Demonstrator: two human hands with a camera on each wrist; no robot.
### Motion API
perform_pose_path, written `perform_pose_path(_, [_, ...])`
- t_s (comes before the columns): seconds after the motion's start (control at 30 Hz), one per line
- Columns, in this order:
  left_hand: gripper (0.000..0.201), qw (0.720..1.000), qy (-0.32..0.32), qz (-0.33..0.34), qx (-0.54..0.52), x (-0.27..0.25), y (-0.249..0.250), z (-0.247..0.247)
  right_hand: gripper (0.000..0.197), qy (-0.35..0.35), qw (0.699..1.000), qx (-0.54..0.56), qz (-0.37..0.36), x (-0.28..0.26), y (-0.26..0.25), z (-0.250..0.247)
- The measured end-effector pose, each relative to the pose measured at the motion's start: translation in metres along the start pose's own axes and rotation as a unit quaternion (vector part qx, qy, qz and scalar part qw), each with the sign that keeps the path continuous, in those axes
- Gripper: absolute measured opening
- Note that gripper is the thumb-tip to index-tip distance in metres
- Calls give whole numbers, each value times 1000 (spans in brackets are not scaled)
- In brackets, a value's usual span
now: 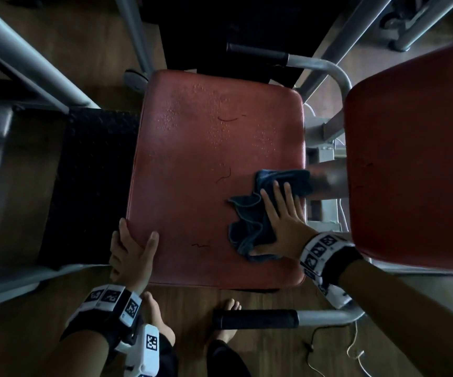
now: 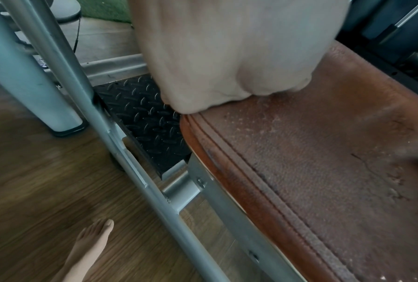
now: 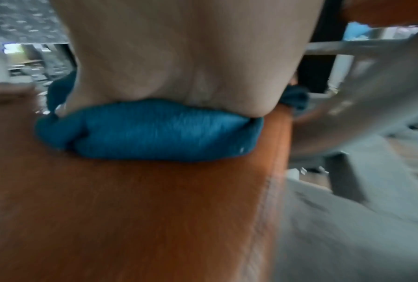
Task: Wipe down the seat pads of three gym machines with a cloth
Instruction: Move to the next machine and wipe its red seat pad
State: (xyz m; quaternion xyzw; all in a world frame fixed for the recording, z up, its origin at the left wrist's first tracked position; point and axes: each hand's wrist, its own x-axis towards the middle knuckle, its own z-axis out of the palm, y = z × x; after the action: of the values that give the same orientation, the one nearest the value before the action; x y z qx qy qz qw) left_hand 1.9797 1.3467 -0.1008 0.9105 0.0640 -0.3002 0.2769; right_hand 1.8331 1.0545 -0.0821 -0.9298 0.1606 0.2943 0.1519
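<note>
Two hands are at work on one red seat pad (image 1: 214, 172), and we describe each in turn. Our right hand (image 1: 279, 221) lies flat on the blue cloth (image 1: 249, 221), with straight fingers (image 1: 288, 191) spread over it; it presses the cloth down and does not pinch it. The cloth sits bunched near the right edge of the pad, and some folds stick out to the left of the palm. In the right wrist view the cloth (image 3: 149, 129) is squeezed into a thick roll under the heel of the hand (image 3: 191, 57), and the picture is blurred.

Our left hand (image 1: 131, 251) grips the near left corner of the pad: the thumb lies on top and the other fingers curl over the edge. The left wrist view shows the same hand (image 2: 227, 53) at the stitched border of the pad (image 2: 323, 171).

We judge the cloth to be soft, light and limp. It folds easily, so a flat palm with steady pressure suits it better than a pinch; otherwise it may roll up and clean only a narrow strip. The pad cover looks like worn leatherette, textured and with small cracks, so the cloth should drag a little over it. The far part of the pad carries small specks or drops, and we cannot tell which. A second red pad (image 1: 415, 159) stands just beside on the right, not touched.
</note>
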Motion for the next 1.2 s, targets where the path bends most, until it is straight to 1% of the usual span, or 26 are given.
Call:
perform_pose_path(0.1, [107,1000,3,4,1,0,-2,1,136,27,997,-31,-65,4,-17,-2])
perform_pose_path(0.2, [107,1000,4,3,-2,2,-2,3,124,16,988,-52,-143,-11,-25,5])
perform_pose_path(0.27, [107,1000,6,0,-4,2,-3,2,110,4,985,-61,-160,-28,-15,12])
perform_pose_path(0.33, [107,1000,8,-3,-8,2,-2,2,97,-9,984,-73,-163,-46,4,14])
perform_pose_path(0.4, [108,1000,9,-1,-8,2,-1,2,89,-13,986,-86,-145,-61,25,14])
perform_pose_path(0.43, [109,1000,10,1,-6,1,0,1,88,-16,988,-90,-122,-67,32,14])
perform_pose_path(0.47, [109,1000,10,1,-5,0,0,1,91,-20,991,-90,-93,-71,37,13])
perform_pose_path(0.53, [109,1000,3,1,-7,0,0,1,104,-31,995,-86,-41,-73,39,14])
perform_pose_path(0.57, [109,1000,0,1,-8,0,0,1,110,-38,995,-82,-28,-72,37,16])
perform_pose_path(0.67, [108,1000,3,-1,-9,1,-2,1,113,-43,996,-81,-24,-61,25,21])
perform_pose_path(0.77, [105,1000,4,6,-2,1,-3,2,118,-32,999,-35,-4,-46,15,19])
perform_pose_path(0.87, [104,1000,3,6,-5,1,-3,2,113,8,999,32,38,-36,5,13])
perform_pose_path(0.97, [104,1000,5,7,-10,2,-4,2,98,41,991,87,94,-34,-2,4])
perform_pose_path(1.0, [104,1000,6,7,-10,2,-4,2,93,48,988,109,101,-35,-2,1])
perform_pose_path(1.03, [105,1000,5,7,-11,1,-4,2,94,46,985,131,104,-36,0,-3])
perform_pose_path(1.13, [108,1000,7,7,-11,0,-2,2,110,16,977,192,90,-38,6,-14])
perform_pose_path(1.2, [110,1000,9,7,-11,-1,-2,2,122,3,979,184,88,-34,4,-17])
